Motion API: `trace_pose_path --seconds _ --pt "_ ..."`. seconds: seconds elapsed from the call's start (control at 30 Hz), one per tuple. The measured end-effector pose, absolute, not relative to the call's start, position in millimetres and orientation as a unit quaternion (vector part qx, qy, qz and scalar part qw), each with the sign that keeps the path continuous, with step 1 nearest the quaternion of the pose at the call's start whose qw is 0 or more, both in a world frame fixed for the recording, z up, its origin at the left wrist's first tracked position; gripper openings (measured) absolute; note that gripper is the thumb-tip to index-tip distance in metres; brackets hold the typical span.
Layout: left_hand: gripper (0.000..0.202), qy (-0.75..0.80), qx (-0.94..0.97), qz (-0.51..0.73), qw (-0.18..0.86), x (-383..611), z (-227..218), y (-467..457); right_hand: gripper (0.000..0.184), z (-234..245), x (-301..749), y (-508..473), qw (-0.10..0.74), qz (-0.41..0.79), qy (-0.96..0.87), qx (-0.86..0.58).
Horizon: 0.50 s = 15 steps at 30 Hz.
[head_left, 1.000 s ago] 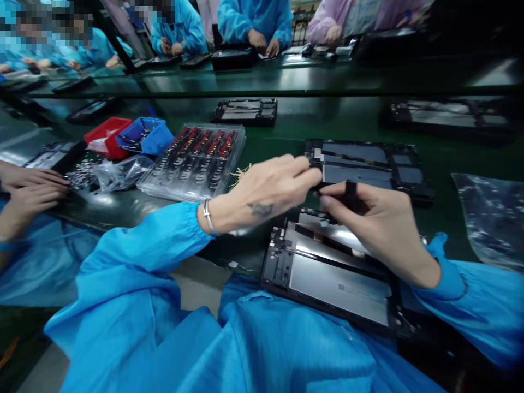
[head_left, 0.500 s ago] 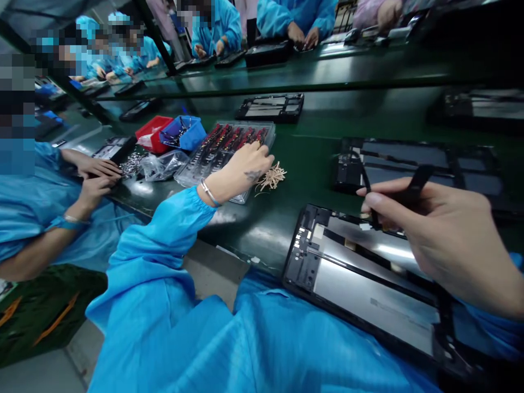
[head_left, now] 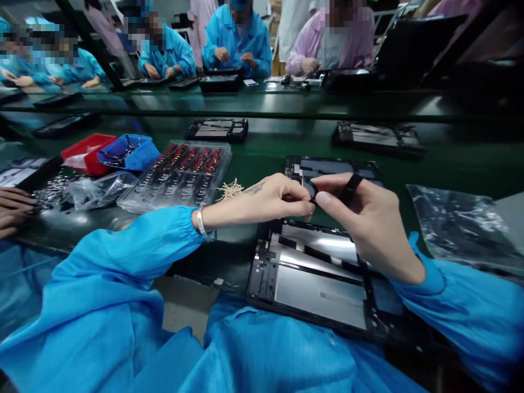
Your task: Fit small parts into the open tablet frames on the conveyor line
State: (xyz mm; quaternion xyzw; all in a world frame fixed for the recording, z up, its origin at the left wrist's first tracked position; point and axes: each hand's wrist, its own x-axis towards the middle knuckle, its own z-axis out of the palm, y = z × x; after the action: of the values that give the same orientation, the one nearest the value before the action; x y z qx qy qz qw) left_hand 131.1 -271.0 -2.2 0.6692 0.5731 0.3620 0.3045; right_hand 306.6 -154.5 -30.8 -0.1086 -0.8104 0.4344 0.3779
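My left hand (head_left: 268, 199) is closed in a pinch above the near tablet; whatever its fingertips hold is too small to make out. Close against it, my right hand (head_left: 364, 221) grips what look like black tweezers (head_left: 352, 184), their wide end rising behind the fingers. A small dark part (head_left: 311, 191) shows where the fingertips meet. Below both hands lies an opened tablet (head_left: 323, 292), its silver inner plates and black strips exposed, tilted at the table's near edge. Behind the hands is another opened tablet (head_left: 335, 165), partly covered.
To the left are a clear tray (head_left: 176, 174) of small red-and-black parts, a pile of tan strips (head_left: 230, 189), a red bin (head_left: 88, 153), a blue bin (head_left: 131, 153) and a plastic bag (head_left: 100, 188). A clear bag (head_left: 462, 224) lies right. More opened tablets (head_left: 219, 130) stand farther back. Co-workers sit opposite.
My left hand has left the tan strips beside the tray and come right to meet my right hand over the near tablet. The view has turned right.
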Motion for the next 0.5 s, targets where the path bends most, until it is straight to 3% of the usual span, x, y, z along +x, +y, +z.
trace_pose_path --seconds 0.07,0.17,0.23,0.37,0.5 --pt "0.035 0.578 0.699 0.300 0.296 126.8 1.0 -272.1 0.004 -25.7 307.1 -154.9 0.377 0.412 -0.824 -0.099" --pt "0.033 0.577 0.728 0.304 0.210 124.3 -0.8 -274.5 0.008 -23.8 307.1 -156.4 0.376 0.425 -0.816 -0.108" --pt "0.043 0.578 0.739 0.340 0.057 126.2 -4.2 -276.3 0.008 -24.8 306.9 -156.7 0.377 0.456 -0.798 -0.115" --pt "0.014 0.531 0.743 0.269 -0.306 137.1 -7.9 -277.3 0.009 -26.7 306.1 -158.0 0.383 0.492 -0.773 -0.113" --pt "0.017 0.492 0.723 0.195 -0.443 145.5 -5.7 -276.0 0.009 -25.2 306.5 -162.1 0.398 0.479 -0.774 -0.113"
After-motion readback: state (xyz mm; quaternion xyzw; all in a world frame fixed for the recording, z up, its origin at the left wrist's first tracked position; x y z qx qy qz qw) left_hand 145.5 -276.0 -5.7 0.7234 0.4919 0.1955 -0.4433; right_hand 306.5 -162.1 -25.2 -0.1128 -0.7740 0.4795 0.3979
